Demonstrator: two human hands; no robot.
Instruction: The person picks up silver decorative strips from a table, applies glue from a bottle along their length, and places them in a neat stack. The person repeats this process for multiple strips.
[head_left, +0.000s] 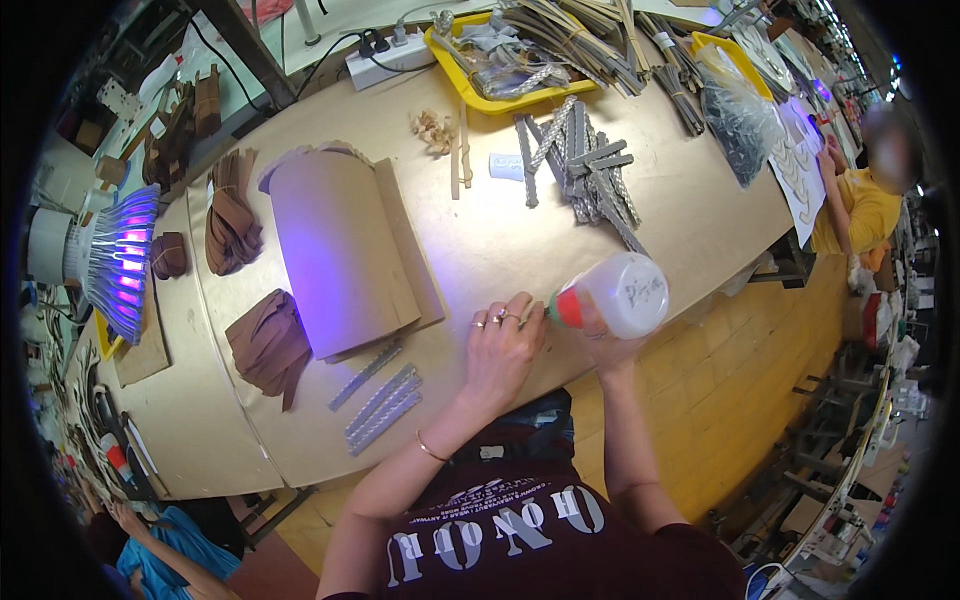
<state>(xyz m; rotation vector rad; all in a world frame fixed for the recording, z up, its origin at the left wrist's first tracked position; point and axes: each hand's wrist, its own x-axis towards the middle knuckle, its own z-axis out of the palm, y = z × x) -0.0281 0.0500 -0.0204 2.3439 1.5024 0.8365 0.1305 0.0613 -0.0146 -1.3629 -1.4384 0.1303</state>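
Note:
My right hand (612, 347) grips a translucent white squeeze bottle (640, 295) with a red collar and a green tip. The bottle is tipped over, its tip pointing left at the fingers of my left hand (505, 352). That left hand is closed over the table near its front edge, fingers bent and together, with rings on them. Whatever it may hold is hidden. Left of it lie several short grey braided strips (384, 410). A pile of grey and braided strips (590, 165) sits farther off, beyond the bottle.
A curved brown board form (340, 250) stands left of centre, beside brown strap bundles (268, 345). At the back are a yellow tray (500, 104) and a white power strip (385, 65). A lamp (120, 262) is at far left. Co-workers sit at right (868, 210) and lower left (175, 550).

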